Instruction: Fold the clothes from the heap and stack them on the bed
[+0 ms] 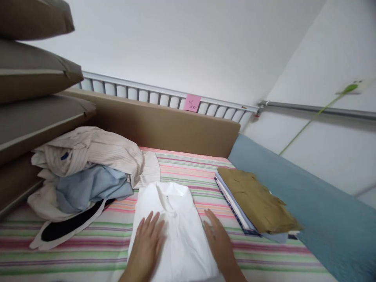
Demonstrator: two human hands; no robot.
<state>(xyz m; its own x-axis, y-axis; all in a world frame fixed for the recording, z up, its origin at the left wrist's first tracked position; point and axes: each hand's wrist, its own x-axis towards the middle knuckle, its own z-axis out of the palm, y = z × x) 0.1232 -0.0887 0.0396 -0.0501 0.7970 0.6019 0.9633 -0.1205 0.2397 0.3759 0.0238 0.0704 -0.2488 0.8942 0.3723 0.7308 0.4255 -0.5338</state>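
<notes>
A white collared shirt lies folded into a long rectangle in front of me, its collar pointing away. On its left side rests my left hand, fingers stretched out over the cloth. My right hand is at the shirt's right edge, fingers extended and slightly blurred; I cannot tell how firmly it touches. Neither hand grips anything. To the right sits a stack of folded clothes with an olive-brown garment on top. At the left is a loose heap with a striped beige shirt and a light blue garment.
Everything lies on a striped sheet. Stacked brown cushions rise at the left. A brown board stands at the back before a white radiator with a pink note. A blue panel borders the right.
</notes>
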